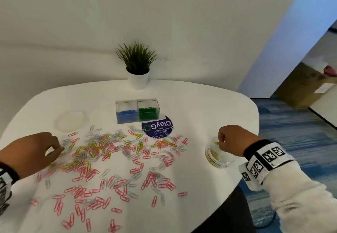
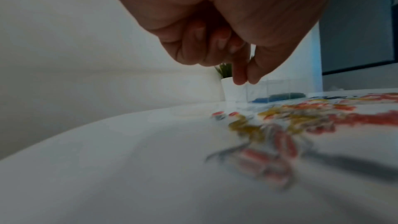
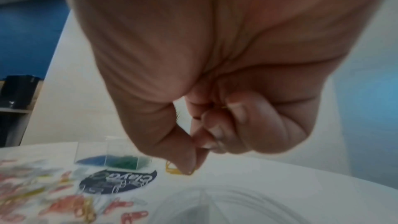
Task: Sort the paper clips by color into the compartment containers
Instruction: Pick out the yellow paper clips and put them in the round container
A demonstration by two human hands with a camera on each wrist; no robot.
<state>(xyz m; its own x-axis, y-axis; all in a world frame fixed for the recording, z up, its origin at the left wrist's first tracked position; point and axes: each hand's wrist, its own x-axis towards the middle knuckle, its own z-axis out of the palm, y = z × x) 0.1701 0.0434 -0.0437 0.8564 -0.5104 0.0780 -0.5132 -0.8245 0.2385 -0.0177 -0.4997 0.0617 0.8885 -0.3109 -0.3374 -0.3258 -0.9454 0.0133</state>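
Pink, yellow and silver paper clips (image 1: 113,159) lie scattered over the white table (image 1: 200,108). A clear two-compartment box (image 1: 136,111) at the back holds blue clips on the left and green ones on the right. My right hand (image 1: 221,141) hovers over a round clear container (image 1: 218,157) with yellow clips in it, and its thumb and forefinger pinch a yellow clip (image 3: 177,169). My left hand (image 1: 59,148) is at the pile's left edge; its thumb and forefinger tips (image 2: 244,80) are pressed together, and no clip shows between them.
A clear round lid (image 1: 71,121) lies at the back left. A purple round sticker (image 1: 157,127) sits in front of the box, with silver clips on it. A potted plant (image 1: 137,68) stands at the far edge. The table edge curves close behind the round container.
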